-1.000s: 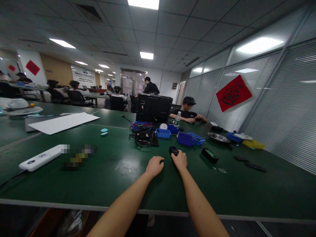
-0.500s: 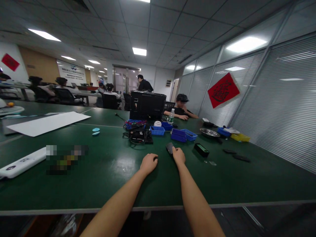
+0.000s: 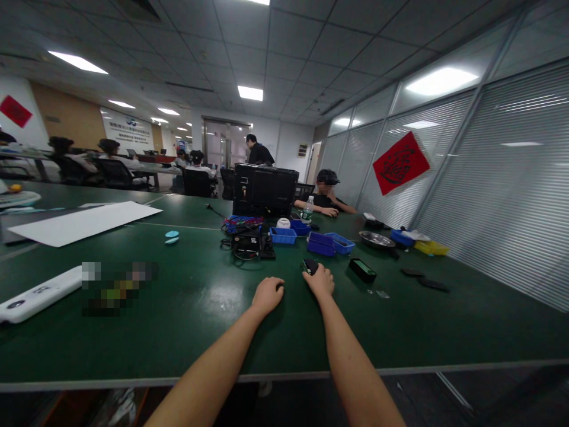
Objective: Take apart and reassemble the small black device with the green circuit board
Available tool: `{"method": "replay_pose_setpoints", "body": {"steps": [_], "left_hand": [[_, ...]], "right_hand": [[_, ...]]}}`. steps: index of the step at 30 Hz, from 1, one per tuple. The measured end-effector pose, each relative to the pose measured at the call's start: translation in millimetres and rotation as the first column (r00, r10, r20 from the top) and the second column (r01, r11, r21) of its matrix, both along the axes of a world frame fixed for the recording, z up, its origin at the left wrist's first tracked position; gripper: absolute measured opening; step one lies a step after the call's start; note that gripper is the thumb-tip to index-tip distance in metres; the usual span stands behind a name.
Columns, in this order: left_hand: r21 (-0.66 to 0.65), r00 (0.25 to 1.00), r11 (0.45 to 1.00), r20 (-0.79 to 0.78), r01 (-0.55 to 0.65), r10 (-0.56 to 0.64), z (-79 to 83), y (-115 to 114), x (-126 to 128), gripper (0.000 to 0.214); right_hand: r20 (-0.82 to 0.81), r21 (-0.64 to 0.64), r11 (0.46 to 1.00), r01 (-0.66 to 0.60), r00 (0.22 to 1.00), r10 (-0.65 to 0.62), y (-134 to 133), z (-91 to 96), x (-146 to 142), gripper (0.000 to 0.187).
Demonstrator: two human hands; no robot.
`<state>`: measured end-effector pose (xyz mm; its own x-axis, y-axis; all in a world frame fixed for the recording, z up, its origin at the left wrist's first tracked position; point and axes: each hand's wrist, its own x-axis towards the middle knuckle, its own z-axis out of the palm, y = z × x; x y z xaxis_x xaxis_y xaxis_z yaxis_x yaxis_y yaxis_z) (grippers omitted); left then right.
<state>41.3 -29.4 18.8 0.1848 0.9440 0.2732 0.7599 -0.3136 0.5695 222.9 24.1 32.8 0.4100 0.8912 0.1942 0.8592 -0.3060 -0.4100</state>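
In the head view my right hand (image 3: 320, 280) grips a dark, flat, phone-like device (image 3: 310, 265) just above the green table. The device is tilted, and my fingers and palm cover part of it. My left hand (image 3: 268, 295) rests on the tabletop to the left, apart from the device. Its fingers are curled together, with a small dark patch at the fingertips; whether anything is in them is hidden. To the right of my right hand lies a black box with a green top face (image 3: 363, 270). Beside it are a small clear plastic piece (image 3: 383, 294) and a tiny ring (image 3: 370, 291).
Blue bins (image 3: 320, 244), tangled cables (image 3: 243, 224) and a black monitor (image 3: 265, 188) stand ahead. A steel dish (image 3: 376, 239) and a yellow tray (image 3: 432, 247) sit at the right. A white board (image 3: 84, 222) lies left. Another person (image 3: 326, 196) sits across the table.
My right hand has turned the device, so it now sits differently in the fingers, with more of the hand around it. My left hand stays where it was.
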Motion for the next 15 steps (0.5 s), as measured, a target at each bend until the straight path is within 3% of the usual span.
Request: {"method": "replay_pose_setpoints", "body": {"steps": [6, 15], "left_hand": [[0.026, 1.000, 1.000, -0.005, 0.016, -0.015, -2.9, 2, -2, 0.030], [-0.019, 1.000, 1.000, -0.005, 0.001, -0.001, 2.3, -1, 0, 0.032]], "right_hand": [[0.025, -0.037, 0.999, 0.001, 1.000, 0.000, 4, -2.9, 4, 0.055], [-0.142, -0.028, 1.000, -0.004, 0.990, 0.000, 6, 0.8, 15, 0.051]]}}
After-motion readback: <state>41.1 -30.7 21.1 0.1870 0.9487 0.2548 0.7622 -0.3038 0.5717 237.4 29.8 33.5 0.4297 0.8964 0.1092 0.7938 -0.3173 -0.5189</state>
